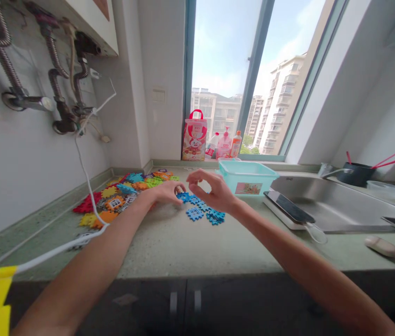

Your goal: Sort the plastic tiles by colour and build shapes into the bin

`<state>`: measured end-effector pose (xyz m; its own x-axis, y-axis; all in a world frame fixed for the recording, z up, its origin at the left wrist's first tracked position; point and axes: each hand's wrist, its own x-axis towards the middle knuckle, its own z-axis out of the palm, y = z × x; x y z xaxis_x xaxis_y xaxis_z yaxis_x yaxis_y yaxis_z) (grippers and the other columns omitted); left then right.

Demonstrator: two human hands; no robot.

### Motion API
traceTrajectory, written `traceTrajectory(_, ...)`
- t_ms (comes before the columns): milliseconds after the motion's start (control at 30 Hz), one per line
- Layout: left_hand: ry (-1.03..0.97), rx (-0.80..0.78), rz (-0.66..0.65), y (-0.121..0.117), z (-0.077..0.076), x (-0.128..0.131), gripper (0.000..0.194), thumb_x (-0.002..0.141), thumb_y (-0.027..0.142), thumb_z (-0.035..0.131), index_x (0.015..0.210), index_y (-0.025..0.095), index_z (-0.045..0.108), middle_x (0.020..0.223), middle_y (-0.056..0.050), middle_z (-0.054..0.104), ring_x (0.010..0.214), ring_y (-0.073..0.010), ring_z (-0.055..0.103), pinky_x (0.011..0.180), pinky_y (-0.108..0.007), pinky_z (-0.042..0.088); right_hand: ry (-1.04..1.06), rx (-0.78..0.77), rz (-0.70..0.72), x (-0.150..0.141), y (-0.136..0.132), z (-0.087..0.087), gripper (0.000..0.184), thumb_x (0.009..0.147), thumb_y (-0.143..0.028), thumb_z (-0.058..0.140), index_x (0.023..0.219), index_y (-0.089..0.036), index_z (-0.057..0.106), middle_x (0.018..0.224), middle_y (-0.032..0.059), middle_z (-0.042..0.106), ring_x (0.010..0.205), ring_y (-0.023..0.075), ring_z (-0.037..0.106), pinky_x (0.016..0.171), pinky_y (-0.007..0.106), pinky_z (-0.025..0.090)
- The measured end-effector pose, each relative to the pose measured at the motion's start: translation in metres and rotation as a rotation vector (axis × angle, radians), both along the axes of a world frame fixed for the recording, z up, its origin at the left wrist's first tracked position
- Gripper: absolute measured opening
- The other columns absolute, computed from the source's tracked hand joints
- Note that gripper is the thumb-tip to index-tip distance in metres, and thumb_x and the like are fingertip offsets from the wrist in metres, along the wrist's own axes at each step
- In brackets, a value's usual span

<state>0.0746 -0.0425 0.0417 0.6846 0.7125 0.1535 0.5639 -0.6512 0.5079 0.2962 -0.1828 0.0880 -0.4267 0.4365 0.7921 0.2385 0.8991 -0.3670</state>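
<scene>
your left hand (pixel 165 191) rests low on the counter (pixel 190 247), fingers pinched on a blue tile (pixel 183 197) at the near end of a row of blue tiles (pixel 206 211). your right hand (pixel 215 191) hovers just above that row, fingers curled and loose, gripping nothing as far as you can see. the blue tiles lie flat mid-counter, touching one another. left of them sits a mixed pile of coloured tiles (pixel 120 198) against the wall. a white cable (pixel 88 186) hangs across that pile. a teal tub (pixel 246 176) stands just behind your right hand, a phone (pixel 288 207) and the sink (pixel 337 205) to its right.
</scene>
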Motion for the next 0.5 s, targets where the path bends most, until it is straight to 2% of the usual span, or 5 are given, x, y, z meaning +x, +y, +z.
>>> traceTrajectory(33,-0.001,0.026,-0.002,0.001,0.000,0.001,0.052,0.062,0.031,0.081,0.113,0.021,0.076,0.096,-0.001,0.075,0.085,-0.0208,0.067,0.072,-0.027,0.050,-0.142,0.043,-0.151,0.020,0.028,-0.011,0.017,0.098,-0.036,0.063,0.102,-0.022,0.071,0.088,0.0048,0.070,0.085,0.0207,0.065,0.087,0.037,0.051)
traceTrajectory(100,-0.010,0.095,-0.014,0.003,-0.003,0.005,0.054,0.065,0.032,0.079,0.118,0.019,0.076,0.101,-0.004,0.075,0.089,-0.0214,0.067,0.075,-0.027,0.051,-0.304,-0.020,-0.421,0.055,0.067,-0.037,0.017,0.097,-0.028,0.064,0.109,-0.019,0.073,0.100,0.0083,0.074,0.089,0.0209,0.068,0.090,0.037,0.052)
traceTrajectory(167,-0.032,0.181,-0.028,0.005,-0.009,0.011,0.053,0.068,0.035,0.078,0.118,0.017,0.076,0.102,-0.006,0.075,0.090,-0.0217,0.067,0.078,-0.028,0.051,-0.440,-0.105,-0.517,0.077,0.087,-0.058,0.026,0.096,-0.025,0.068,0.120,-0.019,0.073,0.117,0.0113,0.074,0.099,0.0222,0.070,0.095,0.036,0.052)
traceTrajectory(267,-0.041,0.272,-0.032,0.004,-0.019,0.022,0.050,0.070,0.041,0.079,0.113,0.017,0.079,0.100,-0.007,0.075,0.088,-0.0218,0.067,0.079,-0.029,0.051,-0.518,-0.185,-0.509,0.086,0.095,-0.072,0.026,0.100,-0.026,0.064,0.123,-0.021,0.074,0.122,0.0094,0.075,0.107,0.0222,0.071,0.098,0.034,0.052)
traceTrajectory(500,0.042,0.283,0.062,-0.009,-0.024,0.041,0.054,0.075,0.059,0.077,0.110,0.018,0.081,0.097,-0.008,0.076,0.085,-0.0229,0.068,0.073,-0.029,0.049,-0.628,-0.325,-0.426,0.082,0.099,-0.071,0.023,0.098,-0.026,0.065,0.113,-0.023,0.082,0.113,0.0048,0.081,0.105,0.0228,0.074,0.095,0.028,0.053)
